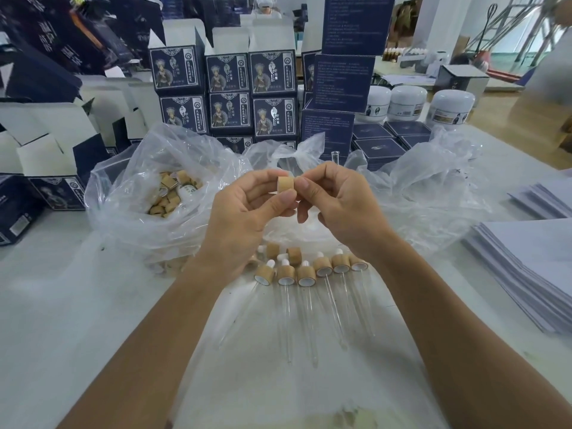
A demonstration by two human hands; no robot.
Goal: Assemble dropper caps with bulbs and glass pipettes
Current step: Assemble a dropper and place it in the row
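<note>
Head view, looking down over a pale table [77, 305]: both bare forearms reach up from the bottom edge and the hands meet above the middle of the work area. The left hand [244, 218] pinches a small wooden cap [285, 183] between thumb and forefinger, its other fingers curled beneath. The right hand [337, 205] has its fingers bent inward, with the fingertips [301, 183] pressed against the right side of that same cap (whether they hold a bulb there is hidden by the fingers). The cap is raised off the table, in front of the plastic bags.

Below the hands, a row of finished droppers [305, 275] lies on a clear plastic sheet, each with a wooden collar, a white bulb pointing away and a glass pipette pointing toward the viewer. Two loose wooden caps [294, 254] rest just behind that row.

To the left, an open clear plastic bag [130, 196] holds a heap of spare wooden caps [168, 196]. A second, knotted bag [297, 153] sits behind the hands, and a glass tube end [334, 156] sticks up just beside it. More crumpled plastic [433, 181] spreads to the right.

Behind the bags stand stacked dark blue printed boxes [229, 91], with white jars [405, 99] further right and flat dark lids near them. Stacks of white paper sheets [532, 258] lie at the right edge of the table.
</note>
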